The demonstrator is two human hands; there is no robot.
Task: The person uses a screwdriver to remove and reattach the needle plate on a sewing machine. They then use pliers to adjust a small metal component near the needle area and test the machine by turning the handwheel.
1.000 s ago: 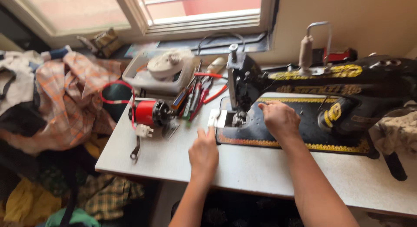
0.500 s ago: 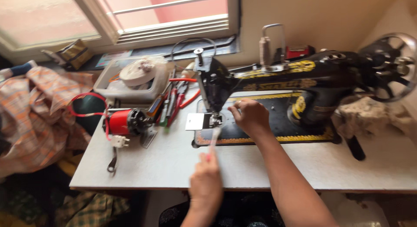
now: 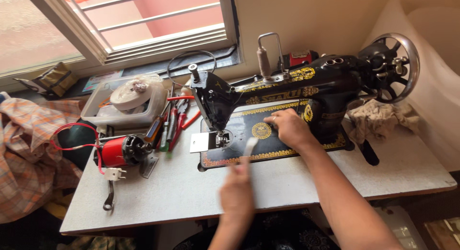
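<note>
Both hands stay put: right hand flat on sewing machine, left hand (blurred) grip unclear.

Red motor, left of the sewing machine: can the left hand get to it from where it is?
Probably yes. The left hand, blurred, holds a small white piece over the table's front edge, and the bare tabletop between it and the red motor looks unobstructed. The held piece might hinder a grip.

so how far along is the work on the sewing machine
Early, by the look of it. Tools lie out beside the red motor. The right hand rests on the sewing machine bed; the blurred left hand holds a pale strip near the needle. No fabric under the needle.
</note>
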